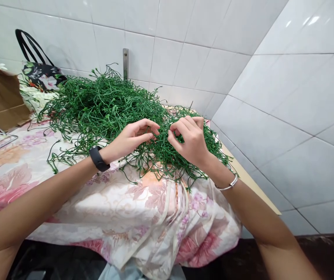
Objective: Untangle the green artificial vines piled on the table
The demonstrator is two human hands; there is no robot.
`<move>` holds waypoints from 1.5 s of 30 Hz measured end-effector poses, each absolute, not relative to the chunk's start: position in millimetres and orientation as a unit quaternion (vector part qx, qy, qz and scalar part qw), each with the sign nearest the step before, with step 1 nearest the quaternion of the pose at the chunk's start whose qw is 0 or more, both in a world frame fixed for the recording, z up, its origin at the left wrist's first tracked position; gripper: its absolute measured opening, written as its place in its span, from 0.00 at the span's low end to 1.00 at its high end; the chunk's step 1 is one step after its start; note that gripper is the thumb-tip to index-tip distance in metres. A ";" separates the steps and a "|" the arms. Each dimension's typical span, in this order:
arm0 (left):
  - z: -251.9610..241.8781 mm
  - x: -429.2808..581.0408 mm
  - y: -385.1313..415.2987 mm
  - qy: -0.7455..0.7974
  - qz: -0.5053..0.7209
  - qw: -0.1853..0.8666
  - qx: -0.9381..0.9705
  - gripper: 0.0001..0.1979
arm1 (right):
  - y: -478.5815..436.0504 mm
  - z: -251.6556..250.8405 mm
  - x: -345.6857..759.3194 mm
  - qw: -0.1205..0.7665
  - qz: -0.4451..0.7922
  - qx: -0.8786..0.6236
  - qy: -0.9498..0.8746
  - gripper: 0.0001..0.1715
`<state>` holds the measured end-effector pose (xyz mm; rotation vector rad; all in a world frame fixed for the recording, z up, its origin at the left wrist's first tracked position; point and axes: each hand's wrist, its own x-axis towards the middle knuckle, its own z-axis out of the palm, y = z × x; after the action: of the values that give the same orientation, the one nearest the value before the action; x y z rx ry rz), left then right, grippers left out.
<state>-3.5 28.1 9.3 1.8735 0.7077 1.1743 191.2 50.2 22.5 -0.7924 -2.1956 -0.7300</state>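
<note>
A large tangled pile of thin green artificial stems [105, 103] with small budded tips spreads over the table. My left hand [139, 134], with a black band on its wrist, hovers at the front of the pile. Its fingers are loosely curved, and thumb and forefinger stand apart. Just to the right, my right hand [188, 136], wearing a silver bangle, is over the smaller heap of stems [167, 151]. Its thumb and forefinger come together in a pinch; whatever lies between them blends into the green behind. A small gap separates the two hands.
A floral cloth [102, 210] covers the table and hangs over its front edge. On the left are a cardboard box [2, 103], a metal wire frame [6, 142], white flowers [40, 99] and a black floral bag [43, 76]. Tiled walls [169, 54] close off the back and right.
</note>
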 end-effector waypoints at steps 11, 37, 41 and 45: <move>12.5 -6.8 28.3 0.287 0.470 0.451 0.702 0.16 | 75.7 35.1 213.5 0.434 -0.263 -0.470 -0.722 0.08; 6.6 -3.3 32.4 0.193 0.488 0.489 0.697 0.21 | 58.0 17.6 191.2 0.301 -0.232 -0.257 -0.888 0.09; 7.4 -3.5 32.5 0.197 0.492 0.472 0.705 0.21 | 56.3 16.0 188.8 0.287 -0.201 -0.248 -0.903 0.12; 7.4 -3.1 32.1 0.192 0.488 0.459 0.717 0.21 | 57.6 16.4 190.1 0.280 -0.186 -0.255 -0.907 0.12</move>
<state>-3.1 32.1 7.4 1.7661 0.4726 1.2018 190.1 57.6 16.4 -0.6825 -2.4315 -0.4986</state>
